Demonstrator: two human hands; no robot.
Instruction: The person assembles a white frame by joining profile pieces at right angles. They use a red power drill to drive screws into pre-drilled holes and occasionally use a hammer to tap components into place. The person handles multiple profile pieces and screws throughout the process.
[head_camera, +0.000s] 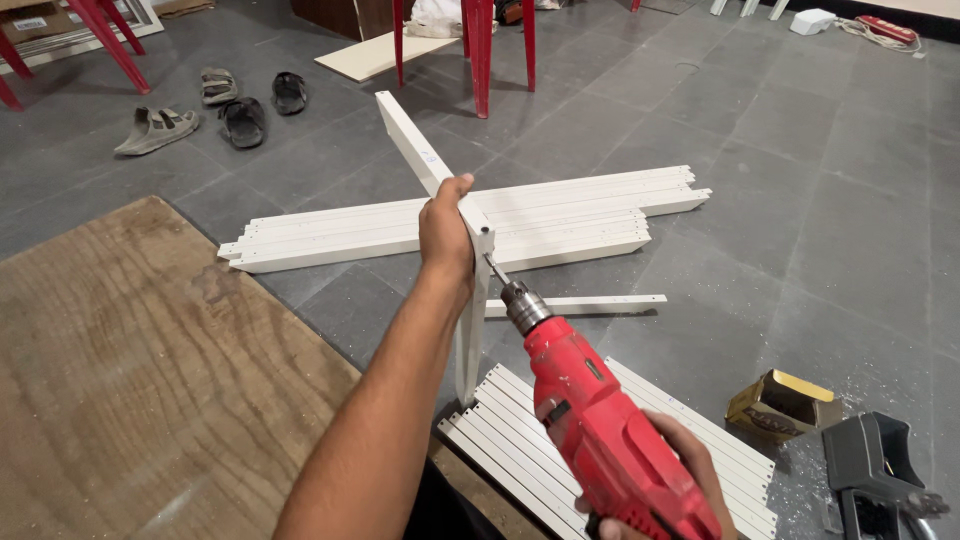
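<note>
Grey floor tiles (860, 230) carry a stack of white strips (470, 215) farther off. Near centre, the left hand (445, 232) is clenched round a joined white corner piece (470, 250), raised off the floor so the bit reaches its joint. Right-hand fingers (690, 450) grasp the red drill (600, 420), its bit angled into that corner.
</note>
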